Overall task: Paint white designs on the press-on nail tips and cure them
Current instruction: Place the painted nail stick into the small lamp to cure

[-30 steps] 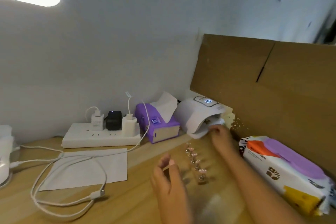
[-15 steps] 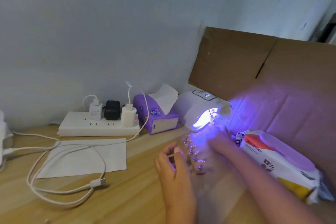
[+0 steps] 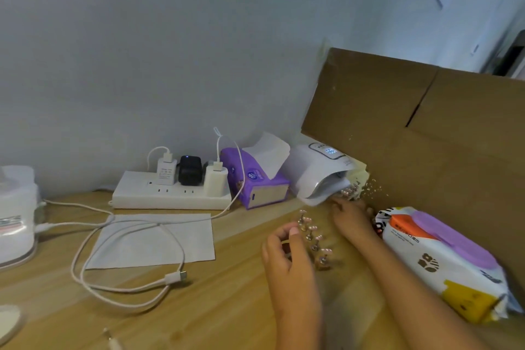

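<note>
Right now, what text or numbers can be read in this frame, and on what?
"180", blurred and unsure: blue display on the lamp.
Print on the wipes pack: too blurred.
Logo on the tissue box: unreadable.
Print on the left charger: too small.
Label on the tub: blurred.

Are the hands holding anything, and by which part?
The right hand seems to grip a stand of nail tips by its base, at the lamp. The left hand is curled; whether it pinches anything cannot be told.
</note>
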A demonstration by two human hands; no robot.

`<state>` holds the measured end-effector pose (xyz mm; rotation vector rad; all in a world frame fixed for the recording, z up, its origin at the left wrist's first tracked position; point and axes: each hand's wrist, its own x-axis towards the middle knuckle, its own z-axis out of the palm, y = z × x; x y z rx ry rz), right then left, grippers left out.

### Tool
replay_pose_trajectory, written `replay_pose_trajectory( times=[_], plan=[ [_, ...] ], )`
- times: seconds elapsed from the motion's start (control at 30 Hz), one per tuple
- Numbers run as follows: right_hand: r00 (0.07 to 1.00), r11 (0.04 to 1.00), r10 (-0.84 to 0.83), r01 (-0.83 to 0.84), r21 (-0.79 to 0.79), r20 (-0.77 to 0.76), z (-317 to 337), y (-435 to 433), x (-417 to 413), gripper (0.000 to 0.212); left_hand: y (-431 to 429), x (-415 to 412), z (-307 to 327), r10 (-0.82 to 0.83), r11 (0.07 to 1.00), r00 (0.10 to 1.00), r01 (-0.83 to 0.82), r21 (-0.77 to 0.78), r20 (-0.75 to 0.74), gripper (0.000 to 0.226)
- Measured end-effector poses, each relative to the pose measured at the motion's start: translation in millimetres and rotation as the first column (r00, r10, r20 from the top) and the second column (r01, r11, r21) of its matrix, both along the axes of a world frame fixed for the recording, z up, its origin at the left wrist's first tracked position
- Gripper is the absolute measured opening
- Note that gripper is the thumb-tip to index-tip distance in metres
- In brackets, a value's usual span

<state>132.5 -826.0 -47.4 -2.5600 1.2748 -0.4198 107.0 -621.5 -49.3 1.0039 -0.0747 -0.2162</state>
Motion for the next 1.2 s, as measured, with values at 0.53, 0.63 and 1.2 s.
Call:
replay_pose_trajectory(
  times=[0.53, 0.63, 1.2],
  plan=[
    [0.984, 0.992, -0.061, 0.04, 0.122, 0.17, 3.3, -4.9, 1.3, 0.029, 4.7, -3.6, 4.7, 0.007, 1.0, 1.0, -0.007, -0.016, -0.021, 0.018],
    [0.981, 0.993, -0.079, 0.062, 0.1, 0.175, 1.0, -10.2, 1.6, 0.028, 3.8, -3.0, 5.5, 0.031, 0.999, 0.998, -0.033, -0.043, -0.058, 0.019],
    [0.986, 0.989, -0.031, 0.007, -0.15, -0.161, 6.1, 11.6, -3.4, 0.036, 5.5, 0.2, 6.4, 0.021, 1.0, 0.997, -0.022, -0.006, -0.081, 0.018]
  ],
)
